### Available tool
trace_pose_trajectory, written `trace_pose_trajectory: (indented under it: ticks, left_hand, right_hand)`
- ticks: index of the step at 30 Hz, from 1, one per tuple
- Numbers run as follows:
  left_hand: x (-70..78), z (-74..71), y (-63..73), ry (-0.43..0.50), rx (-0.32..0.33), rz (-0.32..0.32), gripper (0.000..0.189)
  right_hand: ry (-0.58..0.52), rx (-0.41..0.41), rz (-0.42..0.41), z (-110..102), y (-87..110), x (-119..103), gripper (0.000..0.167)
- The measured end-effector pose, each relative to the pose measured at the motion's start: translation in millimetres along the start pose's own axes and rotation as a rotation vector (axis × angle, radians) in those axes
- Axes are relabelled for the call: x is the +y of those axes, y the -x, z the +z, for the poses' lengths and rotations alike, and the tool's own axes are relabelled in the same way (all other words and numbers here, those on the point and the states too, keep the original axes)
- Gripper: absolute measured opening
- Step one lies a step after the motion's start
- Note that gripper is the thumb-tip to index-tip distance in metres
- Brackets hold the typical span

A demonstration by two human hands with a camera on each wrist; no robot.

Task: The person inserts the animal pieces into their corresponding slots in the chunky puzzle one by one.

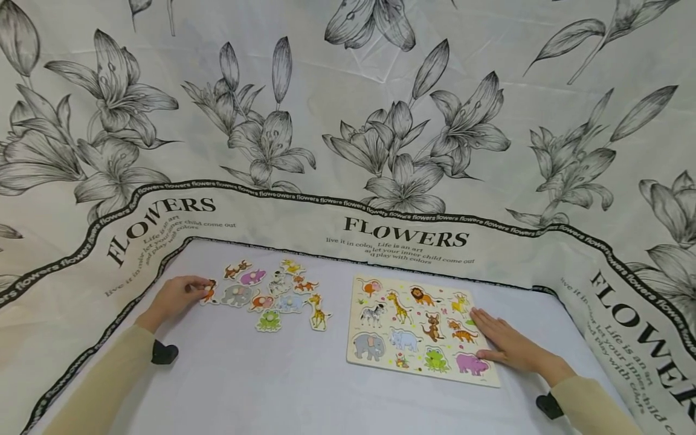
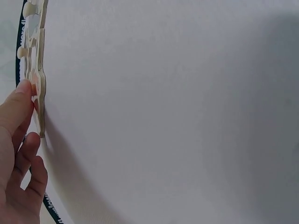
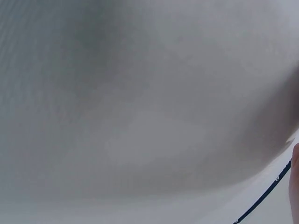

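On the left of the head view, my left hand pinches an orange-brown animal puzzle piece, partly hidden by the fingers. The left wrist view has the left thumb and fingers at the knob of that piece, which is seen edge-on. Beside it lie loose knobbed pieces, among them a grey elephant piece, a purple hippo piece, a green frog piece and a giraffe piece. My right hand rests with extended fingers on the right edge of the wooden animal puzzle board.
A white cloth covers the work surface. Flower-printed fabric rises behind and at both sides, with a black lettered band. The right wrist view holds mostly blurred pale cloth.
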State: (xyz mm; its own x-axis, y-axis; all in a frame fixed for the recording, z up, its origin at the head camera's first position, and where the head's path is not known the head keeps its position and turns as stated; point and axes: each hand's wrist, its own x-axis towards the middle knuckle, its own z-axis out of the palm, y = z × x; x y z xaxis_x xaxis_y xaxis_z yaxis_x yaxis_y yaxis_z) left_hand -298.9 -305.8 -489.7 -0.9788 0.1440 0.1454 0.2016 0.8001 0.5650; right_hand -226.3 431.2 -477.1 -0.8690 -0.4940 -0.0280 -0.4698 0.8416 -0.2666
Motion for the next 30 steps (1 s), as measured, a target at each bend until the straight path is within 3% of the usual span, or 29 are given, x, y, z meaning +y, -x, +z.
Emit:
trace_pose_trajectory:
  ticks: [19,30]
  left_hand:
    - [3.4,1.0,-0.9,0.01,-0.026,-0.071,0.03]
    - [-0.3,-1.1,-2.2,-0.007,-0.027,-0.05,0.032]
  right_hand:
    - [0.002,-0.013,-0.002,3.2,0.7,2.9,0.084]
    - [-0.015,-0.018,0.01,2.2,0.2,2.0,0.084]
